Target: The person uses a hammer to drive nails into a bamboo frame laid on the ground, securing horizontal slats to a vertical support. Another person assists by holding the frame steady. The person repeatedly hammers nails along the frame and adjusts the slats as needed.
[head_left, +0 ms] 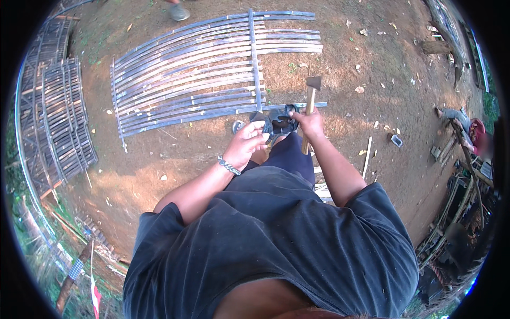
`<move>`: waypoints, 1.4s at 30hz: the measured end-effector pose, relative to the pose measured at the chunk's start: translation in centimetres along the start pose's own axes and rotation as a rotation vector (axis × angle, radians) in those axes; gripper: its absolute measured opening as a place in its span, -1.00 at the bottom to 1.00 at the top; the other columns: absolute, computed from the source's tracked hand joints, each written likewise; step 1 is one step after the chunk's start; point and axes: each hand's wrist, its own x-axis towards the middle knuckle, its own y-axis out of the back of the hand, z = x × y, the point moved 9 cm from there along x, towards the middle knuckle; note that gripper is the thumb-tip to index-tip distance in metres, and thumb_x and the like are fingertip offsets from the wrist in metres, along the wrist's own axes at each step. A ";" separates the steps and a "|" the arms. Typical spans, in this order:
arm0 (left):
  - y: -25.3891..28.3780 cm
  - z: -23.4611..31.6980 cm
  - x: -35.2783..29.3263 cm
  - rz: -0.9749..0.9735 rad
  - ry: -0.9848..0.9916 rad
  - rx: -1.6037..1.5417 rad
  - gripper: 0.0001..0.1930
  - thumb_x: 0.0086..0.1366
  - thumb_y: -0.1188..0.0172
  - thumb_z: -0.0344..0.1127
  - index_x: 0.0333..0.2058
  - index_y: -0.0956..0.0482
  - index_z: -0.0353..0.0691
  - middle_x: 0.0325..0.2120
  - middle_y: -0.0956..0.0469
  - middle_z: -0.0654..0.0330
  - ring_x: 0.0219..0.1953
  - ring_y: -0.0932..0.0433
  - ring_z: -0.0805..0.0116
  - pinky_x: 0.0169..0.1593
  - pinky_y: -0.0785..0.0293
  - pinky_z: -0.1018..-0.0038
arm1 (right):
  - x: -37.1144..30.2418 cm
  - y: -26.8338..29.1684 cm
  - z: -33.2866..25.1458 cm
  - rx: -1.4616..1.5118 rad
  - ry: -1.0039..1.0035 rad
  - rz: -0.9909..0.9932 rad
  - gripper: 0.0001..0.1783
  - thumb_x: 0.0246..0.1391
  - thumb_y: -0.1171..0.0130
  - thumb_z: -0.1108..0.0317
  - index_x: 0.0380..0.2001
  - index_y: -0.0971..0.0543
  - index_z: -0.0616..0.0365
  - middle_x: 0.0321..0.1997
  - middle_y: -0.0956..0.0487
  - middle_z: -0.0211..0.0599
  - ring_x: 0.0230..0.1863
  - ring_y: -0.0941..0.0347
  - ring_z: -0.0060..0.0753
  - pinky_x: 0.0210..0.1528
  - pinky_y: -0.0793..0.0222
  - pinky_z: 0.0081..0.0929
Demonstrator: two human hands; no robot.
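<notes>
My left hand [248,140], with a chain bracelet at its wrist, has its fingers closed on the edge of a crumpled black bag-like sheet [277,120]. What the sheet holds, if anything, I cannot make out. My right hand [311,125] is wrapped round the wooden handle of a hatchet [311,102], its dark metal head up and away from me. The right thumb reaches onto the black sheet's other side. Just beyond both hands lies a flat bamboo slat frame [186,80] on the ground, its near right corner hidden behind the black sheet.
Bare brown soil [388,101] with scattered dry leaves surrounds me. More slatted bamboo panels [64,111] stand at the left. A small dark container [396,140] lies to the right. At far right a person [467,127] sits near stacked poles [451,212]; another person's shoe [179,12] is at the top.
</notes>
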 end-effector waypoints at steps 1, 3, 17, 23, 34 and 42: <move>-0.2 -0.2 -0.1 0.003 -0.004 -0.003 -0.50 0.45 -0.13 -0.38 0.30 -0.28 -0.35 -0.01 -0.55 0.19 -0.02 -0.56 0.46 0.04 -0.52 0.47 | 0.3 -0.1 0.5 -0.093 0.035 0.001 -0.39 -0.19 -0.58 0.15 -0.16 -0.49 0.24 -0.36 -0.60 -0.23 -0.29 -0.56 -0.29 -0.14 -0.50 -0.32; 0.3 -0.7 0.1 0.108 0.009 0.003 -0.51 0.43 -0.17 -0.36 0.28 -0.31 -0.31 -0.02 -0.55 0.21 -0.03 -0.55 0.48 0.02 -0.52 0.46 | 1.4 -0.1 2.1 -0.300 0.020 -0.061 -0.43 -0.18 -0.52 0.18 -0.14 -0.53 0.25 -0.29 -0.64 -0.10 -0.25 -0.60 -0.14 -0.07 -0.50 -0.25; 9.9 -8.8 3.6 0.579 0.072 0.345 -0.58 0.31 -0.33 -0.26 0.07 -0.50 -0.31 -0.24 -0.61 0.29 -0.39 -0.46 0.57 -0.37 -0.42 0.56 | -4.1 0.6 1.6 0.271 -0.143 -0.546 -0.62 0.01 -0.34 0.48 -0.12 -0.43 0.18 -0.44 -0.50 -0.37 -0.53 -0.43 -0.54 -0.50 -0.36 -0.46; 2.9 -3.9 3.7 0.676 -0.151 0.851 -0.70 0.24 -0.34 -0.30 -0.09 -0.61 -0.30 -0.23 -0.64 0.16 -0.18 -0.59 0.28 -0.04 -0.48 0.37 | -5.3 3.9 -1.0 0.314 -0.149 -0.514 -0.71 0.09 -0.23 0.54 -0.12 -0.43 0.18 -0.46 -0.50 -0.40 -0.57 -0.41 -0.57 -0.50 -0.36 -0.50; -13.4 -6.9 9.3 -0.252 -0.501 1.371 -0.88 0.17 -0.24 -0.35 -0.32 -0.61 -0.22 -0.25 -0.63 0.11 -0.03 -0.56 0.04 0.08 -0.46 0.17 | -8.4 6.0 -1.5 0.275 -0.077 -0.573 -0.78 0.11 -0.19 0.56 -0.17 -0.44 0.18 -0.47 -0.50 -0.40 -0.59 -0.42 -0.58 -0.54 -0.34 -0.53; -13.7 -9.4 10.2 -0.402 -0.278 1.809 -0.77 0.28 -0.13 -0.13 -0.24 -0.69 -0.05 -0.40 -0.67 0.19 -0.05 -0.61 0.11 0.01 -0.44 0.20 | -9.5 7.8 -1.8 0.200 -0.051 -0.519 -0.75 0.11 -0.21 0.53 -0.15 -0.43 0.16 -0.48 -0.49 -0.45 -0.56 -0.42 -0.59 -0.50 -0.36 -0.53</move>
